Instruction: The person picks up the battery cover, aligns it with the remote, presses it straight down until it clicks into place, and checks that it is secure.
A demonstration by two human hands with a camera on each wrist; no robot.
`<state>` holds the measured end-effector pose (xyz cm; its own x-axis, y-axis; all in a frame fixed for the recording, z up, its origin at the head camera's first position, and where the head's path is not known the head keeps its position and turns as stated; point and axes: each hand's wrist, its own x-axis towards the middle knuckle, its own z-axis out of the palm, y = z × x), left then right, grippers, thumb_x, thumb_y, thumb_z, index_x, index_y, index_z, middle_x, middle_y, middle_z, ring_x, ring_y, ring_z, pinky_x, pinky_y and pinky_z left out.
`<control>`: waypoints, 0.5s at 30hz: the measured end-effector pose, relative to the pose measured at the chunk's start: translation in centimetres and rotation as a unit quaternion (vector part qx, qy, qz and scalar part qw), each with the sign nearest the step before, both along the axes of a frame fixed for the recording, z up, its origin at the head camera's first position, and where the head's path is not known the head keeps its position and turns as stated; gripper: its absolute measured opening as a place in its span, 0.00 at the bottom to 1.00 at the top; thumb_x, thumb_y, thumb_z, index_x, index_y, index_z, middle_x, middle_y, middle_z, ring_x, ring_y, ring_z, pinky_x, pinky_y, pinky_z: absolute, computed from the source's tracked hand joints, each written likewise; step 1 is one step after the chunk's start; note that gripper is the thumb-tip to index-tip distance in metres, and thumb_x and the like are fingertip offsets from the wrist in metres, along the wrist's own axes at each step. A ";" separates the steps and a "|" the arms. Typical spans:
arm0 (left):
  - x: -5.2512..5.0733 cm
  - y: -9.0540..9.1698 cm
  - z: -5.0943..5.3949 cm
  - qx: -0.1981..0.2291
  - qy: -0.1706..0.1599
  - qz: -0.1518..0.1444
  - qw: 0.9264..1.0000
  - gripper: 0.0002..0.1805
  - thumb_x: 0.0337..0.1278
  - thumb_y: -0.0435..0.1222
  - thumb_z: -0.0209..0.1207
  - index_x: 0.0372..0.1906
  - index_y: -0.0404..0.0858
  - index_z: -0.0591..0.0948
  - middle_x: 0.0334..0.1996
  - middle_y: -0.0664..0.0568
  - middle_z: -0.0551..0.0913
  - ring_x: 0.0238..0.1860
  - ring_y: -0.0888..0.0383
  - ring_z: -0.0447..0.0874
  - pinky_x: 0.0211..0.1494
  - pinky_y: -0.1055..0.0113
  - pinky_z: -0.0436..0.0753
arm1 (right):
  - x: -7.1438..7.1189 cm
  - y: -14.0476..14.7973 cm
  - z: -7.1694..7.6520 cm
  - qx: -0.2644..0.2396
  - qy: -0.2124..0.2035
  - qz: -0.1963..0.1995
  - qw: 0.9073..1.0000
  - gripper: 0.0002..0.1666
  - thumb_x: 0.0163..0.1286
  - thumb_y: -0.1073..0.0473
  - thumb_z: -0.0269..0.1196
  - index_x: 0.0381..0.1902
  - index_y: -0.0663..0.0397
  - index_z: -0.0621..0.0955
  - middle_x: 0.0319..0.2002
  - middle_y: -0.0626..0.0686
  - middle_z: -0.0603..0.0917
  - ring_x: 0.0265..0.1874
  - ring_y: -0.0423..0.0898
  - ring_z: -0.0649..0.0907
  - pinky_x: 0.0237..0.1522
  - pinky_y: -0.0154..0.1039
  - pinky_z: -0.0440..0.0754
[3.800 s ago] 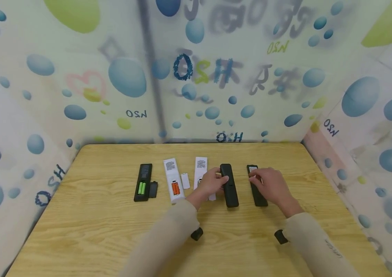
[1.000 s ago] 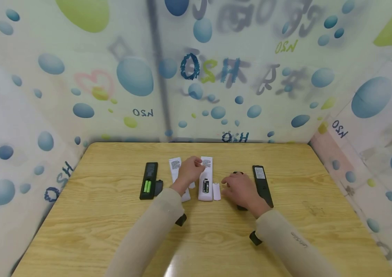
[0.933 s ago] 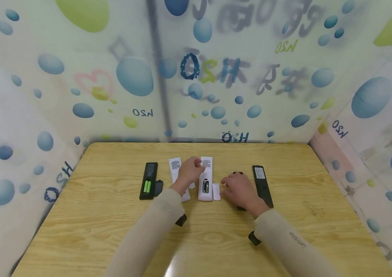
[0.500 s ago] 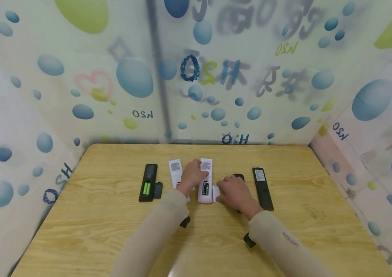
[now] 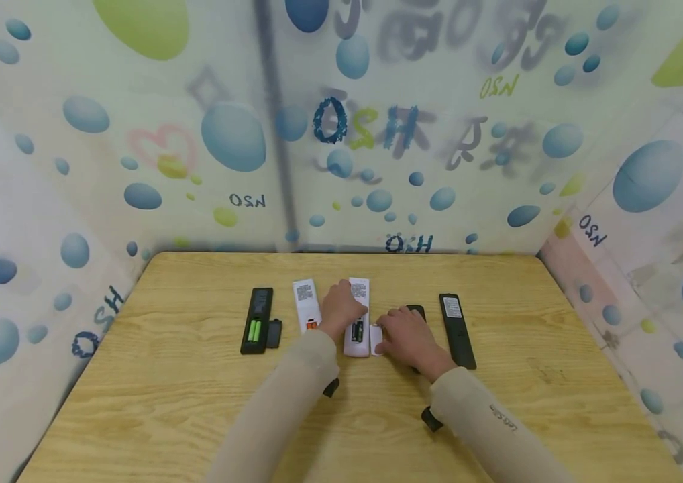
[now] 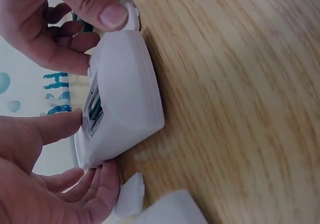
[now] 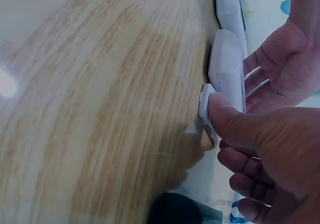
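A white remote [image 5: 356, 349] lies back side up in the head view, its battery compartment uncovered. My left hand [image 5: 340, 310] is over its left side; in the left wrist view the left hand [image 6: 50, 184] has its thumb by the compartment and its fingers along the side of the white remote [image 6: 127, 83]. Dark batteries [image 6: 96, 108] show inside. My right hand [image 5: 409, 335] is at the small white cover [image 5: 376, 342] beside the remote. In the right wrist view, the right hand [image 7: 270, 154] holds the white cover [image 7: 205, 101] by its edge, its thumb on it.
Left of my hands lie a second white remote [image 5: 306, 302] and a black remote [image 5: 259, 305] with green batteries [image 5: 254, 331] and a black cover [image 5: 274, 334] beside it. To the right are a partly hidden black remote [image 5: 416, 310] and another black remote [image 5: 461, 339].
My left hand has moved right from the second white remote to the middle one. My right hand has moved left from the black remotes to the white cover and taken hold of it.
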<state>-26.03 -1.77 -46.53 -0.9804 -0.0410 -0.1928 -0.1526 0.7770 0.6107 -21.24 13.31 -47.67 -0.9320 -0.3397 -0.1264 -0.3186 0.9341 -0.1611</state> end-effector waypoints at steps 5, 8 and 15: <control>-0.3 0.1 -0.2 0.015 -0.009 0.005 1.000 0.35 0.49 0.40 0.69 0.63 0.34 0.70 0.52 0.40 0.79 0.48 0.47 0.78 0.55 0.54 0.80 | -0.1 0.0 0.1 -0.014 0.022 -0.010 1.000 0.26 0.53 0.44 0.74 0.48 0.50 0.84 0.44 0.51 0.85 0.46 0.51 0.79 0.56 0.51 0.75; -0.3 0.1 -0.2 0.028 -0.017 0.011 0.999 0.37 0.49 0.40 0.70 0.65 0.35 0.69 0.53 0.40 0.78 0.49 0.47 0.79 0.56 0.55 0.80 | -0.2 0.1 0.1 -0.021 0.033 -0.012 0.999 0.23 0.54 0.45 0.74 0.45 0.49 0.85 0.41 0.49 0.86 0.43 0.50 0.79 0.54 0.51 0.75; -0.1 0.0 -0.5 0.051 -0.007 0.023 0.998 0.37 0.47 0.40 0.72 0.62 0.36 0.70 0.48 0.42 0.81 0.45 0.48 0.80 0.52 0.56 0.81 | -0.4 0.5 0.4 -0.039 0.051 -0.010 0.998 0.13 0.59 0.50 0.72 0.39 0.49 0.87 0.30 0.46 0.84 0.33 0.46 0.77 0.47 0.47 0.77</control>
